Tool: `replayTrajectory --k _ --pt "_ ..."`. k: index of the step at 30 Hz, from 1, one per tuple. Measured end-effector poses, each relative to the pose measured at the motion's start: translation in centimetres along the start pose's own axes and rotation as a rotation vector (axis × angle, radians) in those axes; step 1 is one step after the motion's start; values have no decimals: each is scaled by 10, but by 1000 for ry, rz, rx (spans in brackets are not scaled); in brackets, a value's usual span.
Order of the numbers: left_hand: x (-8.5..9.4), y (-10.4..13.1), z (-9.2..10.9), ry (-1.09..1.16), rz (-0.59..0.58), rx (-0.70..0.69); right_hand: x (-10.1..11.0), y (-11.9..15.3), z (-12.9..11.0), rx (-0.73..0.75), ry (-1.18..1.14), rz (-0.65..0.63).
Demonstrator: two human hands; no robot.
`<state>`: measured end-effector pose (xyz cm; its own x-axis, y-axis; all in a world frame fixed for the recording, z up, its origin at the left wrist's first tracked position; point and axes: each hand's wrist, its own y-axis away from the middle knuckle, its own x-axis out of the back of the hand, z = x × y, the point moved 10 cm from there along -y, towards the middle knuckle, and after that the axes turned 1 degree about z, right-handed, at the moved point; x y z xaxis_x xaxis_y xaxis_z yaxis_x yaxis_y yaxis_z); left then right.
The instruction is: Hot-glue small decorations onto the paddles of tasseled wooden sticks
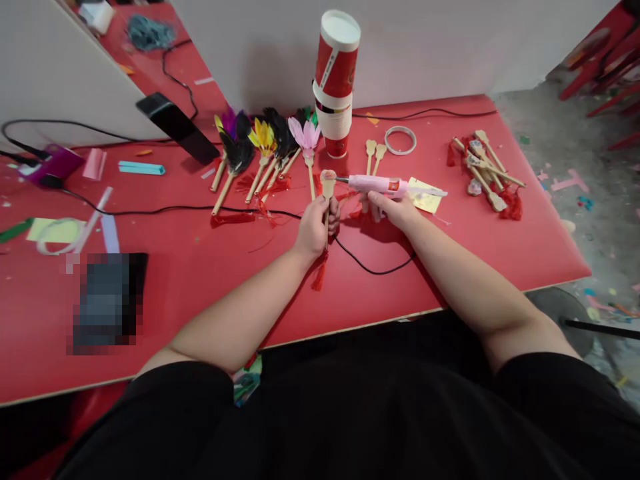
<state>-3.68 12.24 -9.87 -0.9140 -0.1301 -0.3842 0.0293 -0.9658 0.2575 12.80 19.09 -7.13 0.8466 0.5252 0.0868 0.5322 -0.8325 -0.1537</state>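
Observation:
My left hand point(316, 227) is closed around a wooden stick point(328, 189) held upright, its wide flat head at the top and a red tassel point(319, 275) hanging below. In my right hand point(387, 208) is a pink hot glue gun point(375, 185), a translucent glue stick poking out of its back end. The gun's metal nozzle points left, at or very near the stick's head; whether they touch I cannot tell. Just behind my left hand lies a stick with pink feathers point(305, 135). Two bare wooden sticks point(371, 148) lie beyond the gun.
Stacked red-and-white paper cups point(338, 60) stand by the wall. Several feathered sticks point(235, 157) lie left of them. A tape roll point(401, 141) and a pile of tasselled sticks point(487, 167) are on the right. A black cord point(185, 209) crosses the red table point(210, 300).

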Motion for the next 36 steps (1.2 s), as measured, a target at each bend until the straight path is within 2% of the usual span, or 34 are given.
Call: replayTrajectory --k 3,8,12,16,22,31,36 --pt "-3 5 0 -39 -12 -19 -3 7 3 -45 65 0" --pt "-8 14 4 -60 -87 -43 4 16 -3 -97 304 125" --pt "-11 14 6 -19 -129 -65 10 17 -2 -146 395 193" --pt "-13 15 3 -15 -131 -51 16 18 -1 -175 399 227" --pt "-13 14 2 -61 -104 -29 4 14 -9 -127 415 136" --pt "-12 14 7 -102 -130 -199 7 13 -4 -85 391 253" --pt "-10 14 7 -169 -130 -219 6 12 -4 -76 390 270"
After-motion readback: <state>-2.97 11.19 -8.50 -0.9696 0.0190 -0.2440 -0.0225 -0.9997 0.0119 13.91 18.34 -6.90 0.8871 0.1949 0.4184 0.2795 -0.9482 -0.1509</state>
